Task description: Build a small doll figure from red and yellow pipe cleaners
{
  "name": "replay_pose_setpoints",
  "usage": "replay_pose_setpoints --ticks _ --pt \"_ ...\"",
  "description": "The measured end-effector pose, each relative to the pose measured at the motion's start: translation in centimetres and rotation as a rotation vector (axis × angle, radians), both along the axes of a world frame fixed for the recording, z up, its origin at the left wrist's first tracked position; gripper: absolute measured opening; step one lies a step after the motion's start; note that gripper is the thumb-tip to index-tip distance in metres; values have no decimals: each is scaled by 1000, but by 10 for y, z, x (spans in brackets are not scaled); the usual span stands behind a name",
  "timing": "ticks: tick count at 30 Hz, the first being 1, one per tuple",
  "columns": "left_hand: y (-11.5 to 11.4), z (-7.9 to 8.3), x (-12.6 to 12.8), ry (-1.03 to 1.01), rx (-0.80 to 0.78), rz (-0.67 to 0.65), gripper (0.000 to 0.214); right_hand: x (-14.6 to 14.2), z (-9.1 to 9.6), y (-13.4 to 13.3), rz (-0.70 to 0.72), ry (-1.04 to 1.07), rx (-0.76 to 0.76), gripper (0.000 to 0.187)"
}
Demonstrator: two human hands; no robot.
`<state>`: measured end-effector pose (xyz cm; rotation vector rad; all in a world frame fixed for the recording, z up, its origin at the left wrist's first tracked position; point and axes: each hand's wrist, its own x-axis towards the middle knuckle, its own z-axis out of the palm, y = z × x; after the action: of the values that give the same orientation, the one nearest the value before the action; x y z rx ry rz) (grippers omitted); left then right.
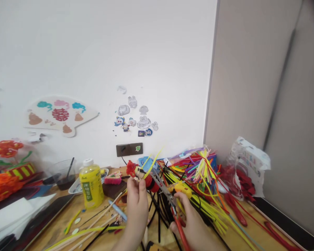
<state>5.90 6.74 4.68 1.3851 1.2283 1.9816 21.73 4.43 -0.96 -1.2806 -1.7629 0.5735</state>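
Observation:
My left hand (137, 198) pinches a small craft figure made of fuzzy pipe cleaners (140, 172), with a red flower-like top, a cream and black middle and a red part at the right. Thin yellow stems stick up from it. In my right hand (189, 218) are red-handled scissors (169, 195), the long silver blades pointing up and left, close beside the figure. Whether the blades touch it I cannot tell. Behind my right hand lies a yellow glue gun-like tool (183, 190), partly covered. Black pipe cleaners (159, 219) spread over the table between my hands.
A yellow bottle (91, 184) stands left, near a plastic cup (65, 176) with dark liquid. Bundled coloured pipe cleaners (204, 165) lie by the wall. At right is a torn white package (251, 167); at left, orange fuzzy flowers (5, 186) and white paper (13, 212).

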Motion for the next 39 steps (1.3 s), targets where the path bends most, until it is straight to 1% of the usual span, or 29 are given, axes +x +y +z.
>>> replay_pose_setpoints --ticks 3,6,9,14,17,21,24,28,31,34,36,39 --pt "-1 -4 2 -3 -8 -37 29 0 1 -3 32 5 -72 65" --pt "-2 -8 4 -2 -43 -76 29 -1 5 -6 45 -2 -43 68" --pt "-4 -9 9 -35 -38 -120 30 -2 4 -7 32 -12 -33 69" --pt "-13 -7 20 -63 -66 -104 30 -3 -4 -6 50 48 -50 69" --pt "-20 -3 26 -92 -80 -113 29 -4 -4 -5 65 120 -23 65" --pt "-25 0 30 -124 -66 -122 30 -6 2 -6 46 174 8 58" --pt "-25 0 30 -128 -79 -114 28 -6 4 -7 5 168 17 54" --pt "-26 -1 30 -123 -112 -111 27 -6 1 -7 -36 102 81 47" --pt "-27 0 32 -153 -131 -133 32 -4 -1 -7 -15 16 144 39" --pt "-27 0 33 -154 -130 -142 32 -3 -4 -7 20 -27 203 32" --pt "-27 0 34 -161 -133 -140 32 -3 -5 -6 47 -24 188 30" --pt "-25 0 32 -180 -154 -173 33 -3 -6 -4 71 10 163 33"
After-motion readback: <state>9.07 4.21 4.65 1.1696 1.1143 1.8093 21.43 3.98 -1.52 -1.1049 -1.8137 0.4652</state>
